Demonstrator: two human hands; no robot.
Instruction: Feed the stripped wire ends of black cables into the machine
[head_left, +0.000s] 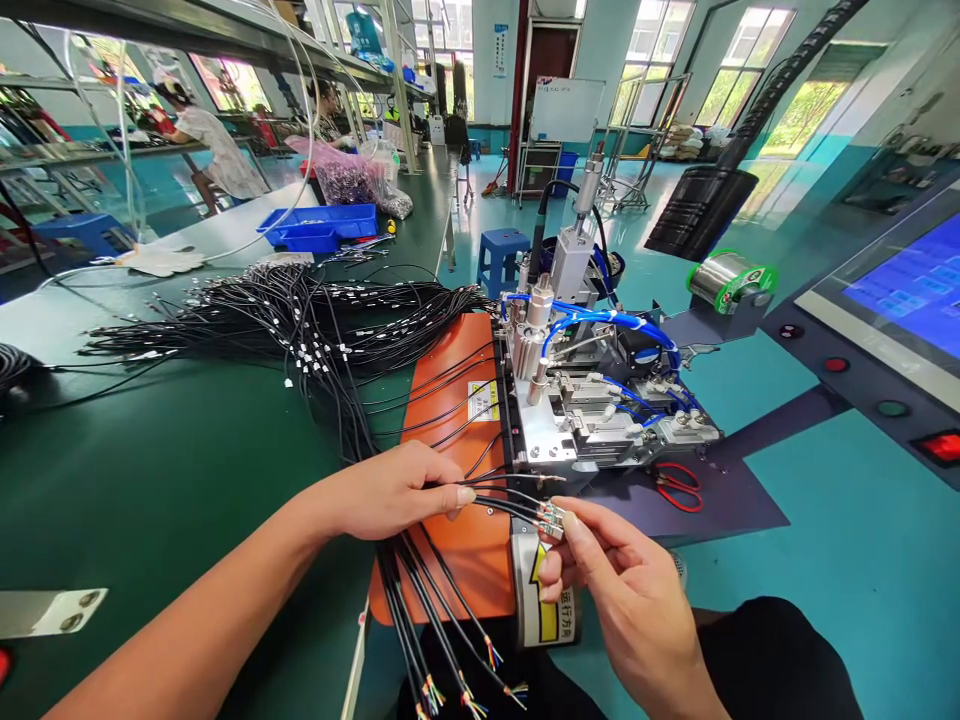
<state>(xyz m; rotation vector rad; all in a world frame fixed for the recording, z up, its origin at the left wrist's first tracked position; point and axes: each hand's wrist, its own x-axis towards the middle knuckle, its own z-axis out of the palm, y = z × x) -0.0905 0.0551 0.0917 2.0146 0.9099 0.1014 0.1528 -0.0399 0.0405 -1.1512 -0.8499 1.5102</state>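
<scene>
Left hand (pixel 397 490) pinching black cables (pixel 480 490), right hand (pixel 622 590) gripping connector (pixel 551 520) at lower centre; aligning stage, next needs steady feed toward soldering fixture (pixel 592 400).

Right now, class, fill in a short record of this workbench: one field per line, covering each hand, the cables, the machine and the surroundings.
Left hand: left hand pinches a few thin black cables over the orange pad.
Right hand: right hand holds the small connector ends of those cables at its fingertips.
Cables: a big bundle fans across the green bench; loose ends with coloured wires hang off the near edge.
Machine: small metal fixture with blue air hoses, just beyond the hands.
Nearby: solder spool, red-handled snips, blue tray.
Background: other people at far benches.
</scene>
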